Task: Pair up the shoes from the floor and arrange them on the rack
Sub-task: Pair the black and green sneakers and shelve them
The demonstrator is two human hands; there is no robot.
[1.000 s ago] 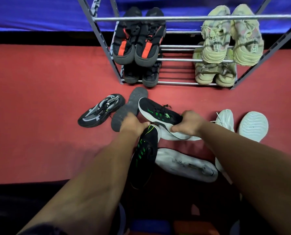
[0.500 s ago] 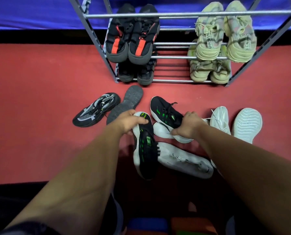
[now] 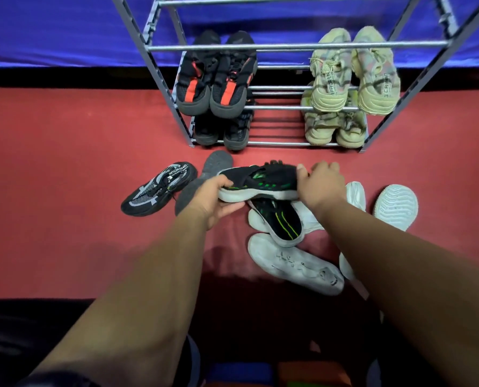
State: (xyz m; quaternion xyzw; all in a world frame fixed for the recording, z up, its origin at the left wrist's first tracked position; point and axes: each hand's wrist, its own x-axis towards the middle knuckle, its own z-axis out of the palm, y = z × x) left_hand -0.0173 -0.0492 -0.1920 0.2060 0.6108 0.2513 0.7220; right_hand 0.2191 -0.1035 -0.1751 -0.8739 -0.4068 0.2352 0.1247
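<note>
In the middle of the frame, both hands hold a black shoe (image 3: 260,181) of knit fabric with bright green marks and a thick, smooth white sole. It lies crosswise, with the fuzzy ankle collar at the right. The left hand (image 3: 213,202) grips its toe end, thumb over the upper and fingers curled under the sole. The right hand (image 3: 320,182) is curled over the heel end, knuckles up. Both forearms reach in from the bottom corners. Just below it, partly overlapped, lies the matching shoe (image 3: 280,219), black with thin green stripes and a white rim. It rests on the red carpeted floor (image 3: 65,177) among white shoes (image 3: 294,263) of scuffed, smooth material. One white sole (image 3: 396,205), ridged in wavy lines, faces up at the right. Left of centre is a black mesh shoe (image 3: 159,188) with grey-white bands, and beside it a grey sole (image 3: 202,180) turned up. In the upper half stands the rack (image 3: 288,47), made of round metal bars. It carries black shoes with orange stripes (image 3: 213,88) on the left and pale yellow-green knit shoes (image 3: 352,76) with chunky ribbed soles on the right. A further pair sits beneath each.
</note>
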